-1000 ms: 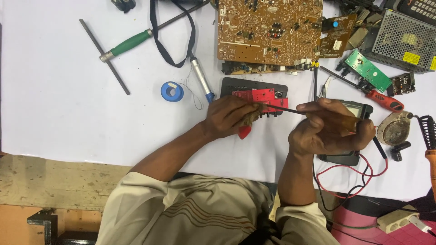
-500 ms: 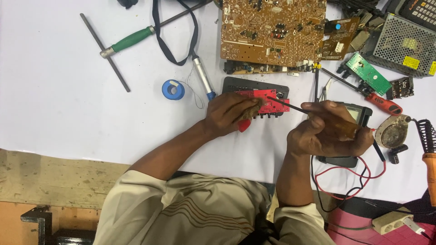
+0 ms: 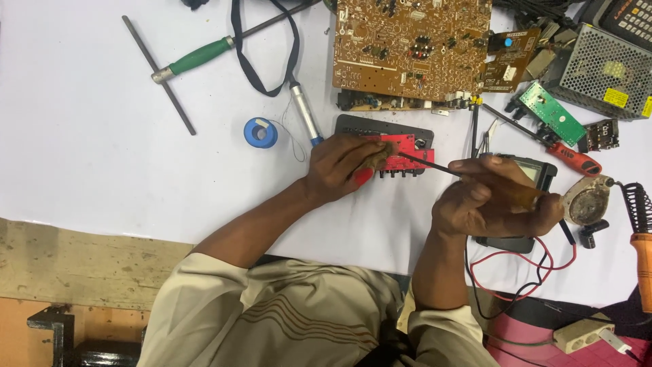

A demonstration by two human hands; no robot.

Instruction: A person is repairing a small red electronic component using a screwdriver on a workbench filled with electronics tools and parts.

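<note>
Small red circuit board (image 3: 402, 151), large brown circuit board (image 3: 411, 47), green-handled screwdriver (image 3: 202, 56), blue solder spool (image 3: 261, 132), white surface (image 3: 88, 156)

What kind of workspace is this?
Most likely an electronics repair bench: a large brown circuit board, a spool of solder and a multimeter with leads lie around the small red board under the hands.

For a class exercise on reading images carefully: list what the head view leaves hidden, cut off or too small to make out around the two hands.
- Small red circuit board: its near part is covered by the left hand.
- Thin dark screwdriver: its handle is buried in the right hand; tip contact is too small to tell.
- Black handheld meter: mostly hidden under the right hand.
- Orange-handled soldering iron: cut off by the right edge.
</note>
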